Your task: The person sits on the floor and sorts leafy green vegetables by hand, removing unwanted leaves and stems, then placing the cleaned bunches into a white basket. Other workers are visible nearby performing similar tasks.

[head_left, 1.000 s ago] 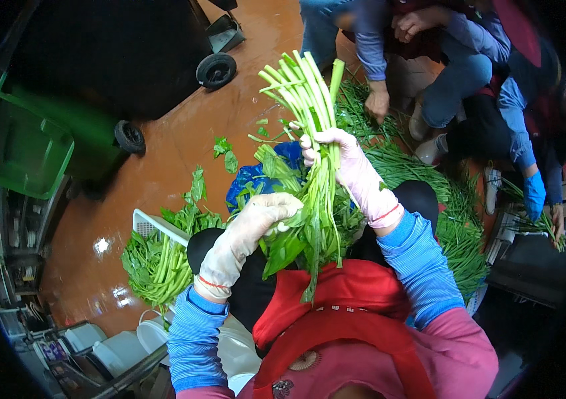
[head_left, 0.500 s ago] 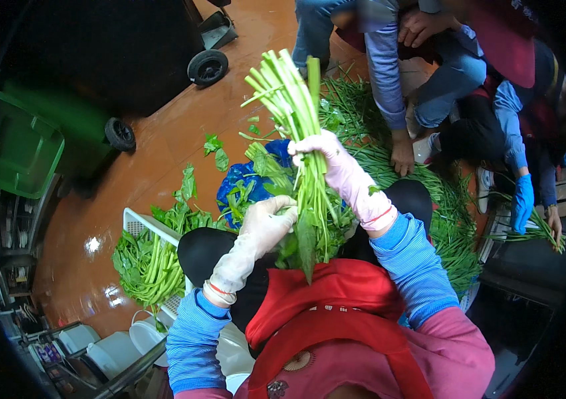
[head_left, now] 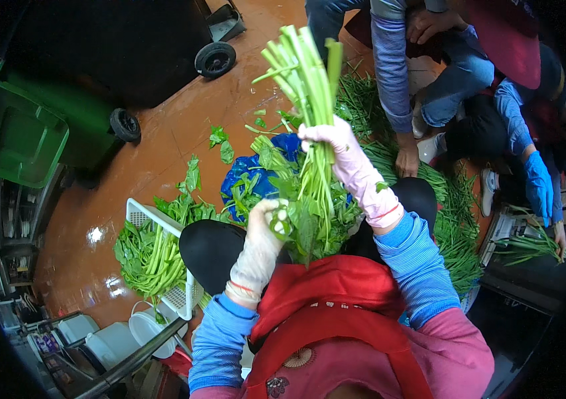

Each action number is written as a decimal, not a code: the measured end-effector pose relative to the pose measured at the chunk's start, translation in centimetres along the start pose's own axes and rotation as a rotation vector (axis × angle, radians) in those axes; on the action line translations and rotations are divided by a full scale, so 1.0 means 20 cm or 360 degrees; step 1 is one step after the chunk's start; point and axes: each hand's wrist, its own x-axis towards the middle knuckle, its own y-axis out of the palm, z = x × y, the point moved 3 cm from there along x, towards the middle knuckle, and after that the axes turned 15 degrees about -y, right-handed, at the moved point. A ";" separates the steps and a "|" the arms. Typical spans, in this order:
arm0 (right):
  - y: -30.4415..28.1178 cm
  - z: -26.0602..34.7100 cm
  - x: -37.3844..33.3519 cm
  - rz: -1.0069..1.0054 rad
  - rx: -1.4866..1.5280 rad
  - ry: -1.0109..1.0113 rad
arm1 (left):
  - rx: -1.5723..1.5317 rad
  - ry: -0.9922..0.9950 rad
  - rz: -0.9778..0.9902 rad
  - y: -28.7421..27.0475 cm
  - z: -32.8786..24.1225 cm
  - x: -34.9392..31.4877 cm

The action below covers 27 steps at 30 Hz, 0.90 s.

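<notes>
My right hand [head_left: 344, 158], in a pale thin glove, is closed around a bunch of leafy green vegetables [head_left: 306, 83]. Its thick cut stems point up and away; its leaves hang toward my lap. Close by on the left, my gloved left hand [head_left: 263, 229] is curled, with green leaf bits [head_left: 281, 225] showing among its fingers. Beneath the bunch lies a blue plastic bag [head_left: 239, 176] with more greens on and around it. To my left, a white plastic basket [head_left: 153, 216] carries greens [head_left: 150, 259] with their stems laid together.
Loose leaves [head_left: 220, 136] lie on the wet brown floor [head_left: 176, 133]. A green wheeled bin [head_left: 23, 136] stands at far left. Long thin greens [head_left: 452, 229] are heaped to my right, where co-workers crouch; one wears a blue glove [head_left: 539, 186]. White buckets [head_left: 146, 329] stand at lower left.
The bunch and my right hand have risen slightly, away from me and rightward. My left hand has drawn down from the hanging leaves and now shows green bits. A co-worker's blue-gloved hand has lifted off their greens.
</notes>
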 end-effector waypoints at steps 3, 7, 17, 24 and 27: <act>-0.06 0.03 0.03 0.0003 0.0260 0.0030 | 0.0475 0.0084 -0.0118 0.07 0.06 -0.21; -0.14 -0.02 0.05 -0.0024 0.0528 0.0087 | 0.2005 0.0759 -0.0207 0.05 0.13 -0.33; -0.11 0.04 0.05 0.0057 0.0944 0.0038 | 0.1774 0.1547 -0.0715 0.15 -0.07 -0.67; -0.10 0.02 0.06 0.0083 0.1070 0.0061 | 0.1867 0.1829 -0.0740 0.23 -0.12 -0.59; -0.10 0.04 0.06 0.0028 0.1084 0.0030 | 0.1597 0.1400 -0.0660 0.19 -0.11 -0.60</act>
